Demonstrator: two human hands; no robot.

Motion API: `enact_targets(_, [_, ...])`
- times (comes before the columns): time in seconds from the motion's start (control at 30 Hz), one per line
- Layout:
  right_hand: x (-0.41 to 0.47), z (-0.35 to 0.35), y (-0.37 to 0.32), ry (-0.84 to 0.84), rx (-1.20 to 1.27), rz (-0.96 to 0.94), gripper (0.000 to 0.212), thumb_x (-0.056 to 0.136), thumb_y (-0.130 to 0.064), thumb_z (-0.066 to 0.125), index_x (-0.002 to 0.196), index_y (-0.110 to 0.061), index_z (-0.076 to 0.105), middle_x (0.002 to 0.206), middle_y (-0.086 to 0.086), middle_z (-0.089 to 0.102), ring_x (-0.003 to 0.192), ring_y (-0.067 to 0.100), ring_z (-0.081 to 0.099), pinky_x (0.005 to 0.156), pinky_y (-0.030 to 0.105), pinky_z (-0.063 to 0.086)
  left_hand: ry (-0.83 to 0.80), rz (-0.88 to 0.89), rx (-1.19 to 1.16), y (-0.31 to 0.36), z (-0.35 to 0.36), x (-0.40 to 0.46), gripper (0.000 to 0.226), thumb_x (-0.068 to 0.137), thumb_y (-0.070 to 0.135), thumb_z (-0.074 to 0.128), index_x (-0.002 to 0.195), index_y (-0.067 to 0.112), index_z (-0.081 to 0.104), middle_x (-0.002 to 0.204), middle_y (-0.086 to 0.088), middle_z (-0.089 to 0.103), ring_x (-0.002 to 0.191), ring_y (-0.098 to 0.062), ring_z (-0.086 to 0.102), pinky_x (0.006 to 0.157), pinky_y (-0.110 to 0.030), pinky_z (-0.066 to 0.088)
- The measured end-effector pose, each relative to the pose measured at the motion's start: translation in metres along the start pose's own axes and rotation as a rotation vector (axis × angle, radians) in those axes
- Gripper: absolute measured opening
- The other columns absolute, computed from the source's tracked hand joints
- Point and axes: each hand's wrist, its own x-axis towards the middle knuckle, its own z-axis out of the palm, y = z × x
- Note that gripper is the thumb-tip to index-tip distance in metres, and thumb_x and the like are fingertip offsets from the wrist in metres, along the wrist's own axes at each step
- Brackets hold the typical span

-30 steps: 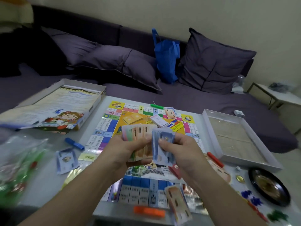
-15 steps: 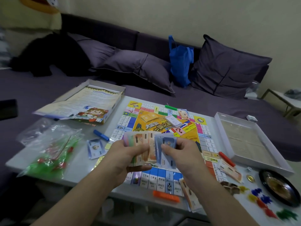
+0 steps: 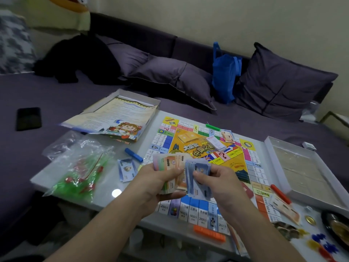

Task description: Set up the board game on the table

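The left hand [image 3: 160,178] grips a fan of thin, bendy paper money [image 3: 171,163]; the right hand [image 3: 215,178] pinches 1 slippery blue paper bill [image 3: 196,178] at 3 o'clock. Best held by the edges.

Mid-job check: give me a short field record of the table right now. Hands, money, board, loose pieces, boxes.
left hand: grips a fanned stack of play money
right hand: pinches blue notes at the front of that fan
board: unfolded flat on the white table, card deck near its centre
loose notes: small blue pile left of the board
sticks: blue stick, green stick, red stick, orange stick around the board
bag: clear plastic, green and red pieces inside
box tray: at the right, apparently empty
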Motion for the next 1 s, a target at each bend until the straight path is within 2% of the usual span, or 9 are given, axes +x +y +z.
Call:
enact_targets(0.1, [0.006, 0.013, 0.002, 0.0, 0.034, 0.021, 0.008, 0.094, -0.008, 0.075, 0.097, -0.012, 0.08, 0.088, 0.012, 0.08, 0.086, 0.034, 0.077, 0.078, 0.052, 0.063, 0.018, -0.022, -0.012, 0.003, -0.011, -0.001, 0.032, 0.086, 0.012, 0.082, 0.114, 0.003, 0.07, 0.095, -0.018, 0.08, 0.082, -0.033, 0.08, 0.056, -0.04, 0.065])
enact_targets(0.23, [0.019, 0.038, -0.002, 0.013, 0.044, 0.034, 0.007, 0.095, -0.006, 0.074, 0.095, -0.009, 0.08, 0.087, 0.012, 0.08, 0.081, 0.033, 0.077, 0.076, 0.054, 0.061, 0.141, -0.002, -0.108, 0.024, -0.045, 0.002, 0.024, 0.087, 0.009, 0.08, 0.107, -0.003, 0.072, 0.094, -0.022, 0.079, 0.082, -0.033, 0.08, 0.057, -0.045, 0.065])
enact_targets(0.33, [0.03, 0.069, -0.007, -0.031, -0.029, 0.027, 0.009, 0.095, -0.008, 0.074, 0.089, -0.011, 0.079, 0.077, 0.006, 0.078, 0.069, 0.023, 0.074, 0.059, 0.038, 0.059, 0.33, 0.078, -0.162, 0.045, -0.084, 0.007, 0.026, 0.088, 0.007, 0.079, 0.109, -0.006, 0.07, 0.092, -0.025, 0.078, 0.08, -0.032, 0.08, 0.053, -0.045, 0.064])
enact_targets(0.4, [0.035, 0.096, -0.009, -0.099, -0.115, 0.015, 0.013, 0.095, -0.009, 0.074, 0.085, -0.015, 0.079, 0.078, 0.006, 0.077, 0.068, 0.021, 0.07, 0.056, 0.031, 0.055, 0.41, 0.099, -0.186, 0.055, -0.107, 0.009, 0.014, 0.095, 0.007, 0.071, 0.105, -0.001, 0.067, 0.097, -0.024, 0.078, 0.08, -0.034, 0.08, 0.055, -0.049, 0.063])
enact_targets(0.53, [0.048, 0.144, -0.011, -0.227, -0.281, 0.017, 0.014, 0.093, -0.013, 0.075, 0.083, -0.023, 0.077, 0.085, -0.001, 0.077, 0.084, 0.017, 0.072, 0.07, 0.034, 0.059, 0.415, 0.074, -0.21, 0.062, -0.131, 0.009, 0.011, 0.104, 0.004, 0.051, 0.112, 0.001, 0.059, 0.106, -0.018, 0.077, 0.087, -0.039, 0.078, 0.051, -0.045, 0.064])
enact_targets(0.6, [0.057, 0.16, -0.008, -0.234, -0.385, -0.007, 0.005, 0.093, -0.021, 0.076, 0.094, -0.025, 0.078, 0.091, -0.005, 0.075, 0.09, 0.017, 0.07, 0.077, 0.036, 0.059, 0.415, 0.076, -0.203, 0.061, -0.133, 0.009, 0.011, 0.106, 0.002, 0.048, 0.112, 0.0, 0.057, 0.106, -0.018, 0.077, 0.089, -0.04, 0.077, 0.05, -0.044, 0.063])
enact_targets(0.67, [0.061, 0.169, -0.006, -0.216, -0.438, -0.028, 0.008, 0.093, -0.024, 0.075, 0.089, -0.03, 0.075, 0.091, -0.007, 0.074, 0.09, 0.016, 0.07, 0.082, 0.041, 0.062, 0.403, 0.073, -0.2, 0.061, -0.133, 0.009, 0.009, 0.106, 0.002, 0.049, 0.111, 0.0, 0.056, 0.104, -0.018, 0.078, 0.088, -0.039, 0.077, 0.051, -0.043, 0.063])
enact_targets(0.83, [0.054, 0.161, -0.003, -0.159, -0.455, -0.06, 0.012, 0.094, -0.018, 0.071, 0.094, -0.028, 0.078, 0.085, -0.008, 0.073, 0.085, 0.015, 0.07, 0.08, 0.044, 0.064, 0.379, 0.103, -0.189, 0.061, -0.128, 0.009, 0.017, 0.104, 0.0, 0.054, 0.119, -0.005, 0.058, 0.096, -0.021, 0.079, 0.079, -0.039, 0.079, 0.05, -0.043, 0.063])
enact_targets(1.0, [0.027, 0.114, -0.01, -0.116, -0.329, -0.062, 0.012, 0.094, -0.015, 0.07, 0.086, -0.017, 0.079, 0.082, 0.009, 0.075, 0.073, 0.019, 0.067, 0.073, 0.049, 0.062, 0.273, 0.137, -0.126, 0.057, -0.104, 0.0, 0.015, 0.1, -0.006, 0.058, 0.113, -0.01, 0.062, 0.09, -0.023, 0.079, 0.08, -0.038, 0.079, 0.062, -0.055, 0.064])
